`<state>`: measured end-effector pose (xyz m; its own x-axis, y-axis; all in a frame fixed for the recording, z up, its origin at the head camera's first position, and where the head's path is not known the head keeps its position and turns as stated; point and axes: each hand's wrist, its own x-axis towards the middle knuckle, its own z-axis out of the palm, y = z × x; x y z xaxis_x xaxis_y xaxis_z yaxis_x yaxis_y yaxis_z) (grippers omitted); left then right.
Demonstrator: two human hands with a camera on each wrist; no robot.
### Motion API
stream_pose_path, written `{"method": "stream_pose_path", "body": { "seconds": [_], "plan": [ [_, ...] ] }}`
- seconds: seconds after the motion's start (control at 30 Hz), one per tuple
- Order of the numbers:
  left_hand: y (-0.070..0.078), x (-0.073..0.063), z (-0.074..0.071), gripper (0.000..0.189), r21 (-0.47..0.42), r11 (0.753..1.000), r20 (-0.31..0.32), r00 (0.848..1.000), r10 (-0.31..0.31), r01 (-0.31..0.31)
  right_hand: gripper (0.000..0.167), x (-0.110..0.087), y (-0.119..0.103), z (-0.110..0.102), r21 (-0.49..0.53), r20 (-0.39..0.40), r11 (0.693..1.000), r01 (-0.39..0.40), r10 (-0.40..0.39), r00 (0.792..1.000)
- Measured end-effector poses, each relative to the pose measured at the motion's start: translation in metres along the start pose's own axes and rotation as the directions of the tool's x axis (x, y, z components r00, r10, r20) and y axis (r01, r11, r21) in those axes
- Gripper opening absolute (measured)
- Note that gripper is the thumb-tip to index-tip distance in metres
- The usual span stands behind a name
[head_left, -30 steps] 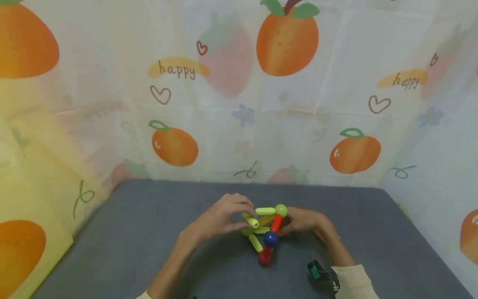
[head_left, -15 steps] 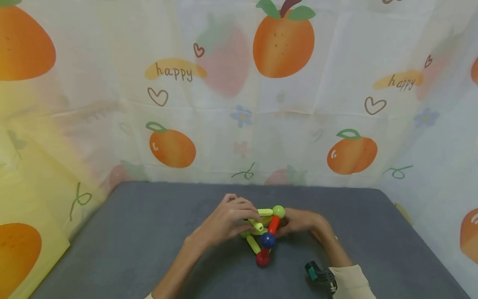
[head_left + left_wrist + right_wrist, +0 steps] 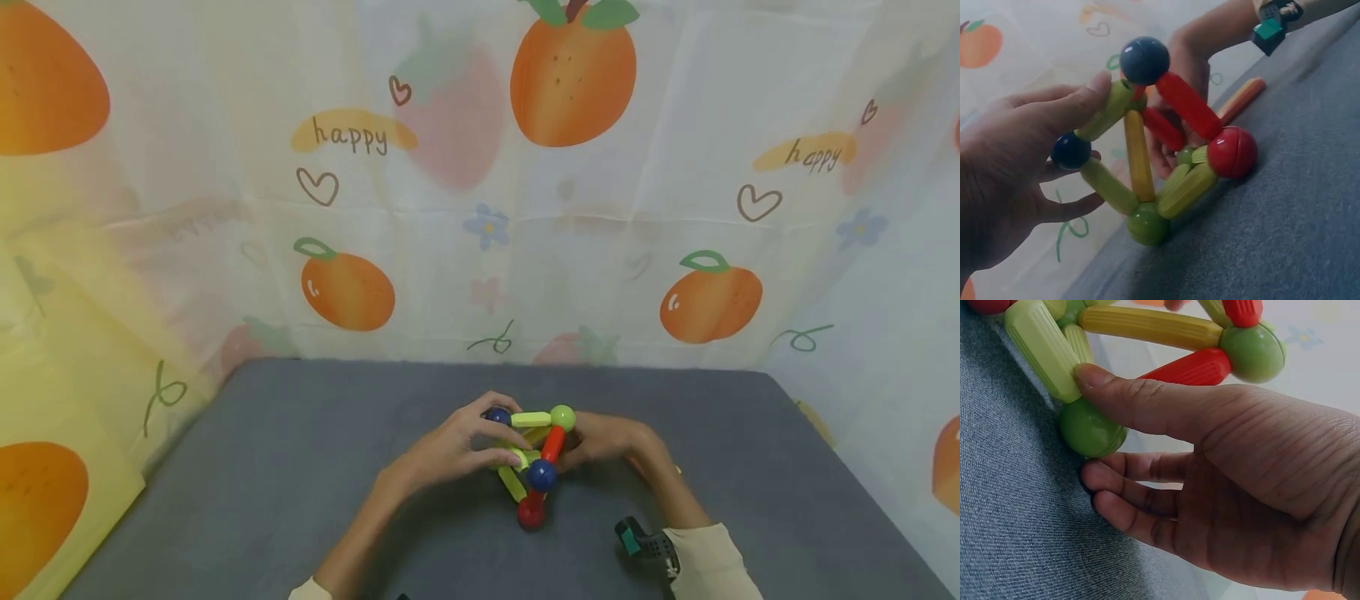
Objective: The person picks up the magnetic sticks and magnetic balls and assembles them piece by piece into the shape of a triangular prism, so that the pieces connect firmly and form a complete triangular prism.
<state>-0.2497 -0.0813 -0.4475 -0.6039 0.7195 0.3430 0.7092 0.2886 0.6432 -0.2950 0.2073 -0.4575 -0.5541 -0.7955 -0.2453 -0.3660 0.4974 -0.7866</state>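
Observation:
A frame of magnetic rods and balls stands on the grey table. My left hand (image 3: 457,440) pinches a yellow-green rod (image 3: 1108,114), its fingers around a blue ball (image 3: 1071,151) at one end. The rod's other end lies close to a second blue ball (image 3: 1145,60); whether they touch I cannot tell. At the frame's base my right hand (image 3: 1229,462) holds a green ball (image 3: 1092,430), thumb on a yellow-green rod (image 3: 1044,353). Red rods (image 3: 1190,106), a yellow rod (image 3: 1139,156) and a red ball (image 3: 1232,152) form other parts.
A loose orange-red rod (image 3: 1242,100) lies on the table (image 3: 300,467) behind my right hand. A black device (image 3: 637,537) is strapped at my right wrist. Behind the table hangs a fruit-print cloth (image 3: 450,275).
My left hand has shifted right, bringing the yellow-green rod's end close to the front blue ball. The back blue ball now shows between my left fingers. My right hand stays at the frame.

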Motion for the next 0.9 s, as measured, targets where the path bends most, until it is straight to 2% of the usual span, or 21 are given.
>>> {"method": "stream_pose_path", "body": {
  "seconds": [0.17,0.37,0.6,0.67,0.77,0.83,0.9],
  "plan": [
    [0.003,0.002,0.002,0.027,0.026,0.999,-0.005,0.999,0.034,-0.034,0.040,-0.001,-0.001,-0.003,-0.007,0.004,1.000,-0.019,0.019,1.000],
    [0.005,0.005,0.005,0.026,0.036,0.998,0.005,0.999,0.042,-0.042,0.041,-0.002,-0.001,-0.004,-0.019,-0.006,0.999,-0.042,0.042,0.999],
    [0.008,0.004,0.009,0.022,0.002,0.999,-0.001,0.999,-0.053,0.053,0.045,-0.001,0.000,-0.003,-0.032,0.008,0.999,-0.037,0.037,0.999],
    [0.009,0.005,0.009,0.024,0.001,0.999,0.005,0.999,-0.054,0.053,0.045,-0.002,0.000,-0.003,-0.033,0.003,0.999,-0.039,0.039,0.999],
    [0.007,0.005,0.006,0.036,-0.005,0.998,0.019,0.998,-0.064,0.064,0.045,-0.002,-0.002,-0.004,-0.046,-0.005,0.998,-0.032,0.032,0.999],
    [0.003,0.004,0.006,0.051,-0.027,0.993,0.037,0.992,-0.118,0.119,0.045,-0.002,-0.003,-0.003,-0.052,0.002,0.998,-0.027,0.027,1.000],
    [-0.005,0.002,0.008,0.065,-0.025,0.981,0.063,0.980,-0.188,0.190,0.047,-0.003,-0.004,-0.003,-0.059,0.006,0.998,-0.017,0.017,1.000]
  ]
}}
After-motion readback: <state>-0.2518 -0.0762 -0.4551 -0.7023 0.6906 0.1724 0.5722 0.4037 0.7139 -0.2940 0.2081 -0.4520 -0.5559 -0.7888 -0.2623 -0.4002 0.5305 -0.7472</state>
